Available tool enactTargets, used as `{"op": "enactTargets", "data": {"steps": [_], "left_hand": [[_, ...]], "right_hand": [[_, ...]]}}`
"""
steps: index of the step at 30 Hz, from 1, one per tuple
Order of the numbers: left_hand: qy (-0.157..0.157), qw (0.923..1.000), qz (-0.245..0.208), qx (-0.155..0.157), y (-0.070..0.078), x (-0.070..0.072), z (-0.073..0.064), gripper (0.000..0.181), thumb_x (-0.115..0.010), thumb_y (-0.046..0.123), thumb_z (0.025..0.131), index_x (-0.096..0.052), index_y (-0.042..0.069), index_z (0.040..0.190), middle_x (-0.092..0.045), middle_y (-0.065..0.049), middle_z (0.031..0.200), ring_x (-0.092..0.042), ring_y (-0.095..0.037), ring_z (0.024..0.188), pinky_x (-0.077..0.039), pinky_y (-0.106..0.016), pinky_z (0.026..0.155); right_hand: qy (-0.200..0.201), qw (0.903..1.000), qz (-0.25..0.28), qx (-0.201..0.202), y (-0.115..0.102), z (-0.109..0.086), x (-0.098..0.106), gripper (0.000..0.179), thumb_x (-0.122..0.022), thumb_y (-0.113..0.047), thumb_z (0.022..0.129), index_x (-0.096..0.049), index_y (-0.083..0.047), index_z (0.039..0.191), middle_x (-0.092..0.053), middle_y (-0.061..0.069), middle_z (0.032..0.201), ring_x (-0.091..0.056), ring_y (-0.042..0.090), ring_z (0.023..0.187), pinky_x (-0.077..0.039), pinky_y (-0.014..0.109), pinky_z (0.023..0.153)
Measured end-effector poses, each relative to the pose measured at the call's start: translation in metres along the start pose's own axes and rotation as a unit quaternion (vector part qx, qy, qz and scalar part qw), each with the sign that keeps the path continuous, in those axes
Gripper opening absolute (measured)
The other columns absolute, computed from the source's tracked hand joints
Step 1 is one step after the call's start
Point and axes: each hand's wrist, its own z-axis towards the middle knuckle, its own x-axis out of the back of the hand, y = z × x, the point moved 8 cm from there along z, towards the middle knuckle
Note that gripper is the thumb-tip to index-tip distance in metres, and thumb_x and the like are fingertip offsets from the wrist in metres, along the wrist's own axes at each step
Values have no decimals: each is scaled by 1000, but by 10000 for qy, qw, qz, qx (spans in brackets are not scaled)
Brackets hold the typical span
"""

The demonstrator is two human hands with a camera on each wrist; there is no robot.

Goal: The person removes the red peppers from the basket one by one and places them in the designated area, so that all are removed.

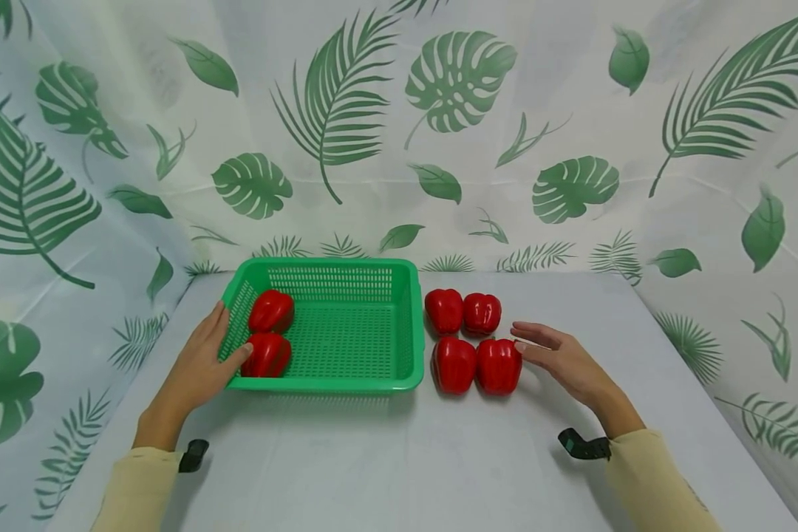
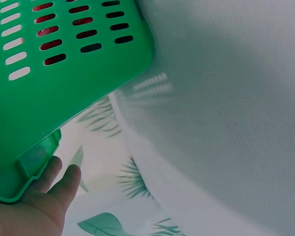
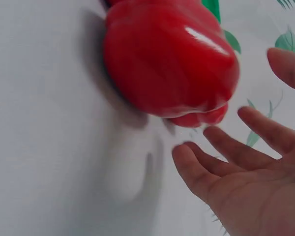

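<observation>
A green plastic basket (image 1: 346,384) with slotted walls stands left of centre; two red bell peppers (image 1: 271,311) lie inside along its left wall. My left hand (image 1: 202,358) holds the basket's left rim, thumb over the edge beside the nearer pepper and fingers along the outside. In the left wrist view, the fingers (image 2: 66,187) show past the rim of the basket (image 2: 83,83). Several more red bell peppers (image 1: 499,367) sit in a cluster right of the basket. My right hand (image 1: 561,362) is held beside the nearest of them (image 3: 167,59), fingers spread and holding nothing.
A pale grey tabletop (image 1: 346,465) lies under everything. Behind and at the sides hangs a white cloth (image 1: 386,148) printed with green leaves. A dark band (image 1: 584,445) is worn on the right wrist, another (image 1: 193,456) on the left.
</observation>
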Motion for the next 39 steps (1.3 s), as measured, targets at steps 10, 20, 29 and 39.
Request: {"op": "enactTargets", "data": {"steps": [10, 20, 29, 39], "left_hand": [[48, 10000, 3, -29, 0, 0, 0, 90, -56, 42, 108, -14, -14, 165, -7, -31, 175, -13, -56, 156, -20, -78, 118], [25, 10000, -21, -38, 2, -1, 1, 90, -57, 42, 108, -14, -14, 164, -7, -31, 175, -13, -56, 157, -20, -78, 118], [65, 10000, -10, 9, -1, 0, 0, 90, -58, 41, 107, -14, -13, 165, -7, -30, 175, -14, -55, 157, -22, -78, 118], [94, 10000, -7, -5, -2, 0, 1, 90, -58, 41, 107, -15, -13, 165, -8, -30, 175, -14, -56, 156, -22, -79, 117]], "right_hand": [[204, 9994, 102, 246, -34, 12, 5, 87, -60, -42, 109, -8, -22, 175, -11, 20, 178, -14, 47, 160, -21, 73, 121], [320, 9980, -38, 548, -67, 30, -11, 94, -59, -45, 108, 9, -34, 172, 8, 7, 180, 5, 39, 164, -17, 77, 120], [161, 9960, 363, 803, -101, 54, -55, 87, -52, -52, 110, 4, -34, 173, 0, 7, 180, -1, 34, 165, -14, 73, 122], [-122, 9904, 876, 1059, -143, 72, -97, 78, -39, -58, 112, -3, -28, 174, -3, -2, 180, -6, 30, 164, -17, 60, 128]]}}
